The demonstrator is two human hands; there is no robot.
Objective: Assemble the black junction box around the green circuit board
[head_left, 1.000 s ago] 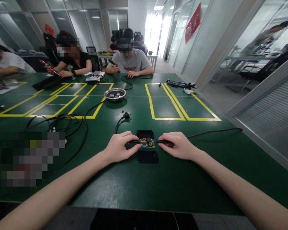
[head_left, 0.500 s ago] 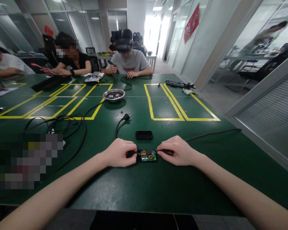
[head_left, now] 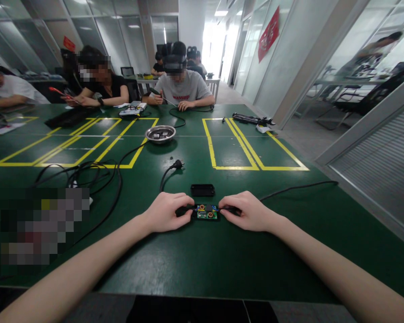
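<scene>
A small green circuit board (head_left: 207, 212) with copper-wound coils and short coloured wires lies between my hands, a thin dark edge around it. My left hand (head_left: 168, 211) pinches the black cable (head_left: 182, 211) that meets the board's left end. At the opposite end, the thumb and fingers of my right hand (head_left: 247, 211) close on another black cable (head_left: 234, 210). Just beyond the board, a black rectangular plastic cover (head_left: 202, 190) rests on the table. How the wires join the board is partly hidden by my fingertips.
A black power plug (head_left: 178, 164) lies ahead on the green table (head_left: 188, 269). Farther off stands a metal bowl (head_left: 160, 134) with small metal parts. Coiled cable (head_left: 90, 172) lies at left. Across the table, a person (head_left: 180, 87) holds a screwdriver-like tool.
Both hands and the board have shifted slightly away from me, toward the black cover. My grip on both cables stays closed.
</scene>
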